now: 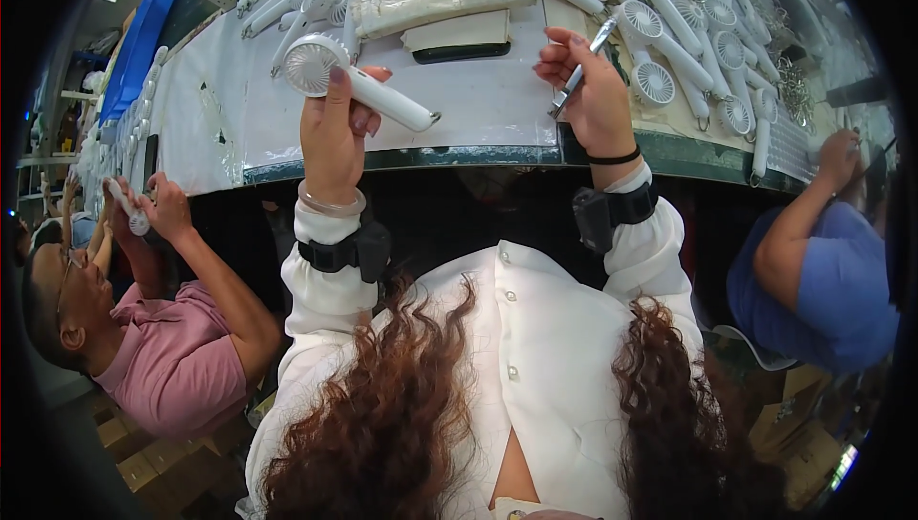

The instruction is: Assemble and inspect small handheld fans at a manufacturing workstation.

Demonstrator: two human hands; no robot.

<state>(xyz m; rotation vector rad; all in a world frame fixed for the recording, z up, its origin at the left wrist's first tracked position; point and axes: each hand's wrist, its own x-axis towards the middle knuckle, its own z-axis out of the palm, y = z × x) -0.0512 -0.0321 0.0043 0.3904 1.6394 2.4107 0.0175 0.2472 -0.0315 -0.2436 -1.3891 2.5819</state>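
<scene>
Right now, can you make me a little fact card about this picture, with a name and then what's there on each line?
Left hand: the person's left hand holds a white handheld fan, its round end toward the left
Right hand: the person's right hand holds a slim silver tool
Table: white top with a dark green front edge
Back middle: a long off-white block
Back right: many more white fans
Neighbours: someone in pink on the left, someone in blue on the right
</scene>
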